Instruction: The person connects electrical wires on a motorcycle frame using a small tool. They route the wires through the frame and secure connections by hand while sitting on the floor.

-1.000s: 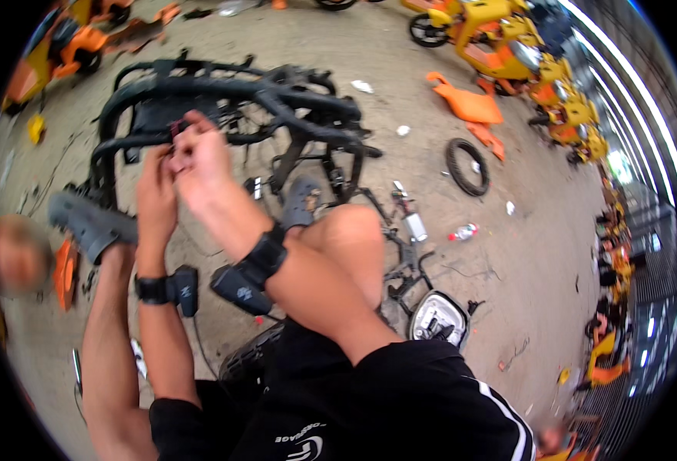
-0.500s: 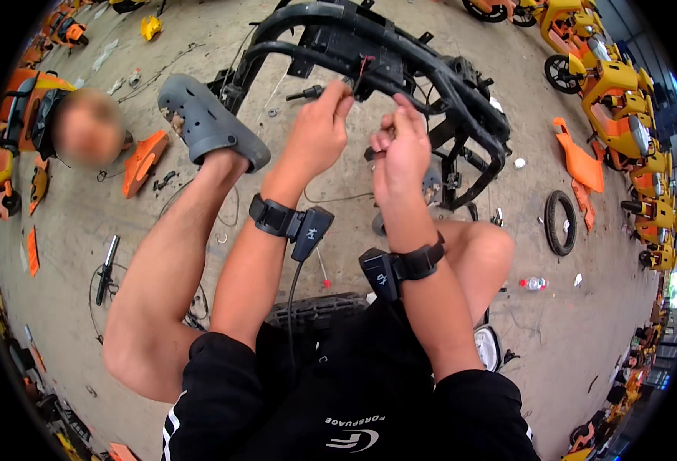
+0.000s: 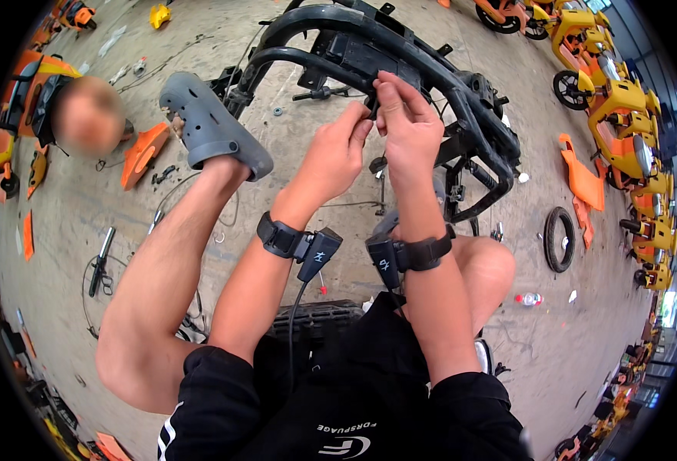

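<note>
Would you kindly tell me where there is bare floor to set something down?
The floor below the bottle, right of the black sleeve, looks mostly bare. A smaller patch lies between the grey shoe and the left hand. It is crowded where that hand and the right hand nearly meet at the black frame.

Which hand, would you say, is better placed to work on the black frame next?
Probably the right hand: it reaches farther up, its outline overlapping the black frame in this view, while the left hand sits lower.
</note>
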Available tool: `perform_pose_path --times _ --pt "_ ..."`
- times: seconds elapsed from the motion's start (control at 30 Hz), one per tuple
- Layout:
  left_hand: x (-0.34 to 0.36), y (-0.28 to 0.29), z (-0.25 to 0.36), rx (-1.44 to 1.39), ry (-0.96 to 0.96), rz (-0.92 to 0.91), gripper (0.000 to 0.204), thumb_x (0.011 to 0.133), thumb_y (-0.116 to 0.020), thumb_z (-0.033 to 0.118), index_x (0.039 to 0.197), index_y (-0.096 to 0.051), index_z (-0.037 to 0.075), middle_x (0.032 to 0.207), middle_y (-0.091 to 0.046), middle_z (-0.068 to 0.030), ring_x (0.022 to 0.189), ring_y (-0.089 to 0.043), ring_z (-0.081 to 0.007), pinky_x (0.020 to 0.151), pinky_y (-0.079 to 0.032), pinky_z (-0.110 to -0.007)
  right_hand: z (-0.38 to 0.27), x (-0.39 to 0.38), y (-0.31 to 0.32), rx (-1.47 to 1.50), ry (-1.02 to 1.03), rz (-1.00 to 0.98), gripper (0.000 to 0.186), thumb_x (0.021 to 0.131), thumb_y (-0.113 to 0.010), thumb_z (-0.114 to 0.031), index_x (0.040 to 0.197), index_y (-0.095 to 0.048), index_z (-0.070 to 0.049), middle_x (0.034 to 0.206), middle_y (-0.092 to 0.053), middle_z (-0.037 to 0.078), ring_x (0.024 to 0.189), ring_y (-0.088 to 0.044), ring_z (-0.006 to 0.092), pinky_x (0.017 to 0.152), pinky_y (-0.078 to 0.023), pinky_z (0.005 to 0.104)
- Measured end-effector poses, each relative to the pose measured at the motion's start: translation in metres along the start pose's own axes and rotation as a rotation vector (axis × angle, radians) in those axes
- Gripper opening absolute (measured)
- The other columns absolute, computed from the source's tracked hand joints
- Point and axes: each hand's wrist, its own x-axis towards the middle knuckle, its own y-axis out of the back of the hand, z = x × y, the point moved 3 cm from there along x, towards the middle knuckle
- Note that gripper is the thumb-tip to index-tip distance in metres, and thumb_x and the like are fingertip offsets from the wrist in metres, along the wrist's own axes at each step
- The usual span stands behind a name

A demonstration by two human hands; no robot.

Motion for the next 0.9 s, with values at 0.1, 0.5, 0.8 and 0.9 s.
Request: perform_pose_path --times 0.1,0.5,0.8,0.9 --pt "0.001 -0.001 -0.002 -0.089 0.068 -0.017 0.01 0.1 -0.052 0.013 0.1 -0.051 0.002 0.068 -0.055 -0.009 0.06 -0.05 -0.0164 0.056 -0.041 -0.032 0.003 -0.003 0.0 0.143 0.016 0.023 0.02 0.097 -0.064 -0.018 0.103 -0.066 0.001 0.099 -0.07 0.009 0.059 -0.049 0.0037 0.053 -0.04 0.0191" --pt "0.028 0.011 -0.003 -0.299 0.168 0.014 0.016 0.097 -0.058 0.014 0.097 -0.057 -0.002 0.074 -0.062 -0.0056 0.069 -0.056 -0.0105 0.063 -0.045 -0.027 0.011 0.005 -0.007 0.856 -0.294 0.0 0.023 0.102 -0.042 -0.008 0.123 -0.048 -0.012 0.073 -0.044 0.002 0.064 -0.04 0.0129 0.062 -0.037 0.0288" --pt "0.035 0.021 0.013 -0.088 0.047 -0.036 0.013 0.094 -0.06 0.006 0.102 -0.066 -0.004 0.081 -0.067 -0.0034 0.075 -0.058 -0.0056 0.067 -0.046 -0.021 0.012 -0.004 -0.017 1.022 -0.386 0.193 0.015 0.102 -0.039 -0.007 0.107 -0.053 -0.01 0.069 -0.046 0.004 0.059 -0.038 0.0138 0.061 -0.036 0.0291" --pt "0.035 0.021 0.016 -0.086 0.067 -0.046 0.013 0.093 -0.061 0.005 0.1 -0.067 -0.004 0.08 -0.067 -0.0036 0.075 -0.059 -0.0057 0.066 -0.046 -0.021 0.011 -0.008 -0.018 1.01 -0.394 0.235 0.015 0.102 -0.038 -0.007 0.106 -0.053 -0.01 0.068 -0.046 0.004 0.058 -0.038 0.0137 0.061 -0.036 0.0293"
